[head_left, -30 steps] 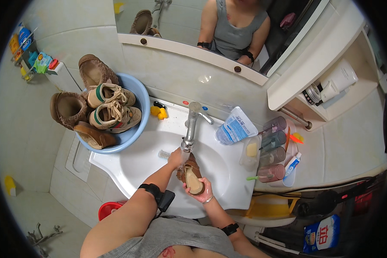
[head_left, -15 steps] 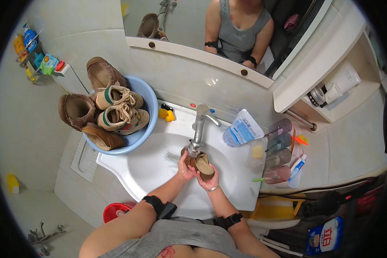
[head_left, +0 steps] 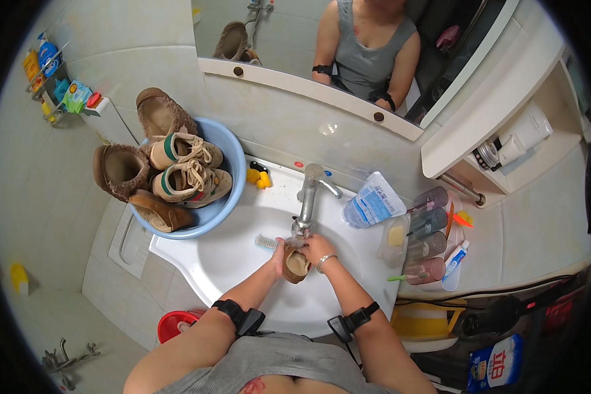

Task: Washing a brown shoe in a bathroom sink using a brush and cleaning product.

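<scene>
A small brown shoe point(head_left: 296, 265) with a pale lining is held over the sink basin, its opening facing up and its heel toward me. My left hand point(head_left: 280, 257) grips its left side. Under the tap point(head_left: 308, 205), my right hand point(head_left: 317, 248) is bent over the far end of the shoe, fingers closed against it and partly hidden. Water from the spout runs onto that end. Just left of my left hand, a light-blue scrubbing brush point(head_left: 266, 242) lies in the basin.
A blue tub point(head_left: 237, 172) piled with several shoes stands on the sink's left edge. Yellow rubber ducks point(head_left: 259, 178) sit behind the basin. At right are a blue-and-white pouch point(head_left: 374, 202), a soap dish point(head_left: 394, 237) and several cups point(head_left: 429, 245). A red bucket point(head_left: 172, 324) is below left.
The shoe has turned, with its heel now toward me. My right hand has moved from the shoe's near end to its far end under the tap. My left hand stays at its left side.
</scene>
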Demonstrator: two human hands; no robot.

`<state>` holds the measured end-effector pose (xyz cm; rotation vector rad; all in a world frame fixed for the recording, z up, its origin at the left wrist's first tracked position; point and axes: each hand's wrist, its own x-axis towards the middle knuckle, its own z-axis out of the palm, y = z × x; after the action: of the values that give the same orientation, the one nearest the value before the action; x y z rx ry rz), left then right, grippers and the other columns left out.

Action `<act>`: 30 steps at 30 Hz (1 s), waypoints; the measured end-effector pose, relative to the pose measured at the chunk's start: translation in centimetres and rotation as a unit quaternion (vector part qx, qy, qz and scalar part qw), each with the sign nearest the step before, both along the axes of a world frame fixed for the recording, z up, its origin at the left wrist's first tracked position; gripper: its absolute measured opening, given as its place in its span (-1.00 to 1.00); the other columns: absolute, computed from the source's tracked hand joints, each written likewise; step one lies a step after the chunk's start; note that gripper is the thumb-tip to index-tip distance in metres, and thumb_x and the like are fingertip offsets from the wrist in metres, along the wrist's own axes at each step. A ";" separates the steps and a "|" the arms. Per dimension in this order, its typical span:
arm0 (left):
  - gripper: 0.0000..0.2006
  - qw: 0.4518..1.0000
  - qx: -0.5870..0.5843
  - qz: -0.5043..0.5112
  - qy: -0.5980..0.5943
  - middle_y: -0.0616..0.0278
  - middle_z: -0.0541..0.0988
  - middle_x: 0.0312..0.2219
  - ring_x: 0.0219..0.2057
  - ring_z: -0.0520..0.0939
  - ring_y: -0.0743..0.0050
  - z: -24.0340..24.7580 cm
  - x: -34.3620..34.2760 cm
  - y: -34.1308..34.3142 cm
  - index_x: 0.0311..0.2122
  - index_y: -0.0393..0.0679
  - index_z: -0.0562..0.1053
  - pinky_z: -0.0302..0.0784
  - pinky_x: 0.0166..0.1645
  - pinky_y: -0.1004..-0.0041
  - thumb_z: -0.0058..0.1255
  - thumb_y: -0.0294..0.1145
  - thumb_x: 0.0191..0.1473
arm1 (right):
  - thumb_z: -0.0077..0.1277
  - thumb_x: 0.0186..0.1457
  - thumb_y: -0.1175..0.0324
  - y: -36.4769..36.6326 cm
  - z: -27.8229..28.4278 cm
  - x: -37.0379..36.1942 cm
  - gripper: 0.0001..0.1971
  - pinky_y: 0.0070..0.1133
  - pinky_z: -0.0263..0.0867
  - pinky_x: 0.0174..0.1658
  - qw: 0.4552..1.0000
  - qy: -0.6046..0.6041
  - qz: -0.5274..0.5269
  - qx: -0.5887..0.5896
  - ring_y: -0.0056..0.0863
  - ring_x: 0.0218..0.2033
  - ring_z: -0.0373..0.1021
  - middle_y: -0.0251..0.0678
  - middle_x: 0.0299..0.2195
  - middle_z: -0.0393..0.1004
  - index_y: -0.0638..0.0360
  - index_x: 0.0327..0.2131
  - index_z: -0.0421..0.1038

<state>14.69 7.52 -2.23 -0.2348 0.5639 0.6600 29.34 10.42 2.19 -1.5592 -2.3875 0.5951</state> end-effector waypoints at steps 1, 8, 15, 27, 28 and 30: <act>-0.05 1.000 -0.001 0.002 0.002 -0.02 0.45 -0.15 -0.20 0.50 -0.01 -0.2 -0.3 0.0 0.03 -0.13 0.26 0.40 -0.08 0.08 -0.76 0.52 -0.15 | 0.06 -0.11 0.13 0.9 1.1 -0.5 -0.66 -0.34 0.32 -0.18 0.993 -0.040 -0.071 -0.087 -0.15 -0.32 0.41 -0.20 -0.40 0.49 0.08 -0.26 0.46; -0.13 0.999 0.021 -0.023 -0.005 -0.05 0.44 -0.18 -0.22 0.49 -0.04 -0.9 -1.0 1.7 0.05 -0.12 0.24 0.41 -0.10 0.08 -0.78 0.43 -0.03 | 0.02 -0.09 0.28 2.0 1.7 -0.3 -0.82 -0.35 0.34 -0.31 0.984 0.032 -0.172 0.012 -0.17 -0.40 0.43 -0.08 -0.44 0.49 0.11 -0.40 0.50; -0.17 0.998 -0.004 0.038 0.056 0.11 0.36 0.00 0.00 0.38 0.11 -2.0 -0.8 0.0 0.10 -0.05 0.21 0.20 0.11 0.09 -0.80 0.39 0.01 | -0.02 -0.06 0.27 0.7 -0.1 -1.8 -0.81 -0.35 0.33 -0.30 0.975 0.003 -0.038 -0.219 -0.15 -0.45 0.43 -0.11 -0.49 0.50 0.11 -0.39 0.50; -0.20 0.998 -0.019 0.021 0.061 0.03 0.32 0.03 0.05 0.33 0.02 0.4 -1.0 -0.5 0.12 -0.13 0.18 0.15 0.13 0.02 -0.74 0.34 0.05 | -0.19 0.03 0.31 0.6 -4.5 -4.7 -0.76 -0.35 0.29 -0.17 0.949 0.003 -0.041 -0.313 -0.10 -0.27 0.39 -0.01 -0.36 0.47 0.20 -0.31 0.42; -0.21 0.998 -0.022 0.025 0.062 0.03 0.31 0.04 0.06 0.33 0.02 0.2 -1.0 -0.5 0.13 -0.14 0.17 0.15 0.13 0.03 -0.72 0.33 0.06 | -0.19 0.03 0.31 1.0 -4.7 -4.9 -0.76 -0.35 0.29 -0.17 0.946 0.008 -0.050 -0.321 -0.10 -0.27 0.39 -0.01 -0.36 0.47 0.20 -0.31 0.42; -0.21 0.997 -0.034 0.035 0.057 0.04 0.31 0.05 0.06 0.33 0.05 0.3 -1.2 -0.2 0.13 -0.15 0.16 0.16 0.13 0.07 -0.72 0.33 0.06 | -0.20 0.03 0.31 1.8 -5.1 -5.3 -0.76 -0.35 0.29 -0.17 0.943 0.011 -0.063 -0.326 -0.10 -0.27 0.39 -0.01 -0.36 0.47 0.20 -0.31 0.42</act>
<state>13.48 7.30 -1.96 -0.2833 0.6907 0.7256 24.08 12.22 -2.87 -1.9007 -2.1572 1.4736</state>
